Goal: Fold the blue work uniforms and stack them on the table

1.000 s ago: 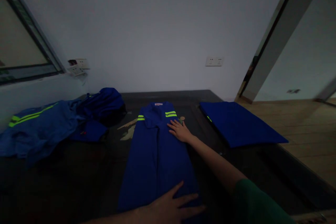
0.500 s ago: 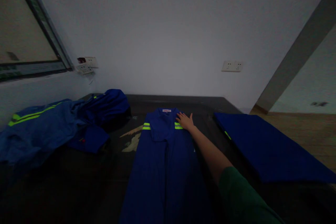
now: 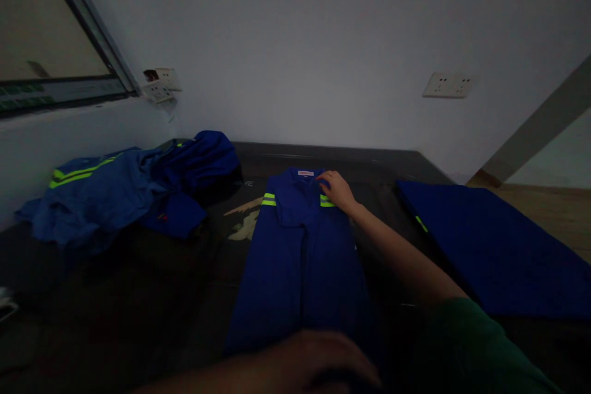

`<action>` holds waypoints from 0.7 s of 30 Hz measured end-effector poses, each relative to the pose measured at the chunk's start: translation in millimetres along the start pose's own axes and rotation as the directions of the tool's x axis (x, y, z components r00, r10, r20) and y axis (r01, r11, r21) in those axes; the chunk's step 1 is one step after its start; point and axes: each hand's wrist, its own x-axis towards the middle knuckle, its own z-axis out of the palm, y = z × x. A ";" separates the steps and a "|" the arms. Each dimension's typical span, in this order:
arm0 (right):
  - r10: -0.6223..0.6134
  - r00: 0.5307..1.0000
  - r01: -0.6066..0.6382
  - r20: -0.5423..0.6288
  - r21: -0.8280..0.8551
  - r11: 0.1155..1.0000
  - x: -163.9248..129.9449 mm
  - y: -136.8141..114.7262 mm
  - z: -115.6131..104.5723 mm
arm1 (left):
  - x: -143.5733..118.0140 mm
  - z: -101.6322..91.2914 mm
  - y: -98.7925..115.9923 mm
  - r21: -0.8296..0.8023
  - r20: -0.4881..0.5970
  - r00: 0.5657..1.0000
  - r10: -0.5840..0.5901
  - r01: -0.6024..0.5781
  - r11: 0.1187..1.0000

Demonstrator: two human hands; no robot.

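Note:
A blue work jacket [image 3: 281, 271] lies lengthwise in front of me, folded narrow, with a white collar label and yellow-green reflective stripes. My right hand [image 3: 339, 189] is at its far end, beside the collar, with curled fingers that pinch the cloth at the right shoulder. Low in the view, my left hand [image 3: 309, 357] reaches across the near part of the jacket. It is dark and smeared by motion, and its fingertips are hard to make out.
A dark table [image 3: 221, 295] stands against the wall. On its left lies a heap of crumpled blue garments [image 3: 115, 194] with reflective stripes. A flat folded blue garment [image 3: 498, 246] lies at the right. Sockets [image 3: 447, 85] are on the wall. A small pale object [image 3: 6, 305] shows at the left edge.
My right hand has gone from spread flat on the shoulder to curled fingers at the collar. My left hand has come into view from below. The view has shifted slightly.

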 end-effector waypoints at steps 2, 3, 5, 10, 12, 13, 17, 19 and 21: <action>-0.216 0.970 0.195 0.108 0.174 0.965 -17.6 -20.4 -17.3 | 0.5 -33.8 -26.7 0.080 -0.239 0.967 -0.084 0.106 0.991; -0.320 0.932 0.276 0.170 0.239 0.931 -26.6 -30.3 -24.7 | 1.1 -49.6 -45.3 0.181 -0.375 0.920 -0.114 0.193 0.964; -0.470 0.834 0.388 0.289 0.298 0.872 -42.2 -47.4 -34.8 | 2.6 -75.1 -87.7 0.394 -0.564 0.817 -0.120 0.395 0.830; -0.521 0.724 0.512 0.453 0.154 0.845 -52.0 -68.0 -36.9 | 8.5 -100.8 -157.7 0.601 -0.579 0.808 -0.111 0.514 0.612; -0.513 0.707 0.541 0.487 0.096 0.836 -47.3 -69.9 -37.5 | 11.4 -103.7 -158.6 0.649 -0.566 0.821 -0.075 0.500 0.573; -0.509 0.701 0.549 0.499 0.078 0.833 -44.8 -70.3 -39.0 | 12.7 -104.8 -154.9 0.672 -0.559 0.827 -0.051 0.489 0.557; -0.493 0.714 0.516 0.498 0.103 0.850 -40.2 -68.5 -49.1 | 14.6 -104.7 -135.2 0.742 -0.528 0.848 0.039 0.439 0.506; -0.459 0.736 0.447 0.497 0.152 0.881 -42.5 -65.9 -50.9 | 12.7 -101.1 -133.0 0.765 -0.489 0.871 0.046 0.403 0.502; -0.407 0.764 0.359 0.500 0.194 0.913 -46.6 -62.5 -48.1 | 9.0 -96.8 -138.2 0.755 -0.458 0.888 0.032 0.370 0.541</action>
